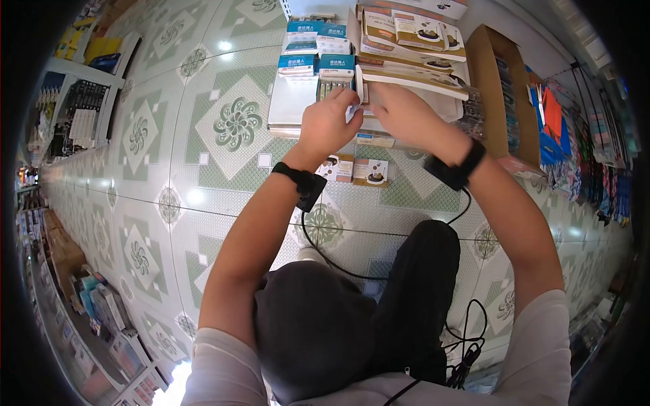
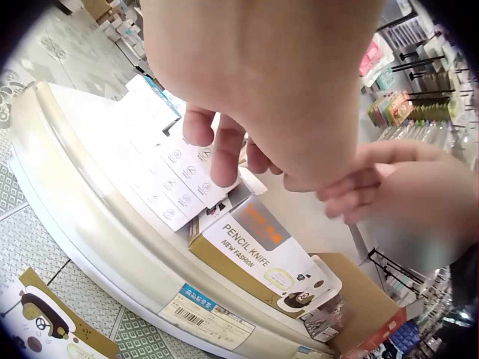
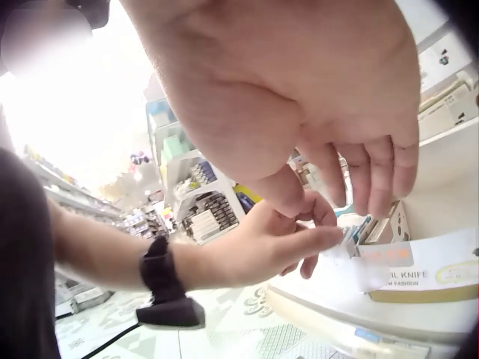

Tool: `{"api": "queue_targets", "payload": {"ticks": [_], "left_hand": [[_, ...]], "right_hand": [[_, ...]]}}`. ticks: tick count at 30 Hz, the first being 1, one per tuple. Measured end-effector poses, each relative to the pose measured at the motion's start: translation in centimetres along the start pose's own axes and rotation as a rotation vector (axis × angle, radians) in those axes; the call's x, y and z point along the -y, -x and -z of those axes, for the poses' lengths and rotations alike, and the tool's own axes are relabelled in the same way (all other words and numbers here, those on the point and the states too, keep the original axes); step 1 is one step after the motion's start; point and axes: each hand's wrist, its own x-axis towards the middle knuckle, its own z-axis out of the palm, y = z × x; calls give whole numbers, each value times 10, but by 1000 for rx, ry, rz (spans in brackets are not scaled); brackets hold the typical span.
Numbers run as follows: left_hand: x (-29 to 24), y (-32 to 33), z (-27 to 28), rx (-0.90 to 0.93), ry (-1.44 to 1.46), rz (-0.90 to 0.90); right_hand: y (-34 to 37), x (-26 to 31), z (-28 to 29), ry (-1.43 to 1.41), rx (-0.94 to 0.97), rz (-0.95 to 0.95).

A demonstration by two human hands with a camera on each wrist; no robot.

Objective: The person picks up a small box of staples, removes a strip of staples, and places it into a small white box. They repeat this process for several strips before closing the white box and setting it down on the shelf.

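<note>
In the head view my left hand [image 1: 330, 125] reaches over the shelf's front, fingertips at the box of slim items [image 1: 332, 88]. Its fingers hang bent over white boxes [image 2: 171, 187] in the left wrist view; I cannot tell whether thumb and index pinch anything. My right hand [image 1: 409, 116] is close on the right, its fingers [image 3: 361, 176] loosely bent, with no object visible in them. A white and gold box marked "PENCIL KNIFE" [image 2: 251, 243] lies along the shelf edge, below both hands.
Blue and white boxes [image 1: 298, 64] stand in stacks behind the left hand. More pencil knife boxes [image 1: 426, 32] are piled behind the right hand, beside a brown carton [image 1: 489, 101]. Two small printed boxes [image 1: 371, 172] show below the shelf front. A black cable [image 1: 338, 265] loops between the wrists.
</note>
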Motion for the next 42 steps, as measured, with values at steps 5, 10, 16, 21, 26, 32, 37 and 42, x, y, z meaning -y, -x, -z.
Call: {"api": "queue_targets", "payload": {"ticks": [5,10,16,21,26,32,37,42], "left_hand": [[3,8,10,115,37,-21],[7,33,-13,520,-188,-197],[41,70,-37,665,-270,-28],[43,83,-30,723,-305,33],[46,93,-35,675,-304,67],[54,98,-43,669,-318,48],[53,97,-46,742,-371,112],[56,100,-46,710,-343,92]], "right_hand": [[61,34,5,-6,222,99],[77,6,-66,215,520,21],[86,-17,-127,334,532,-78],[86,-26,-144,388,367,19],[87,-27,-157,356,348,-71],[86,-28,-173,413,288,-53],[80,-24,-170,399,323,-116],[79,-22,-159,323,302,-111]]}}
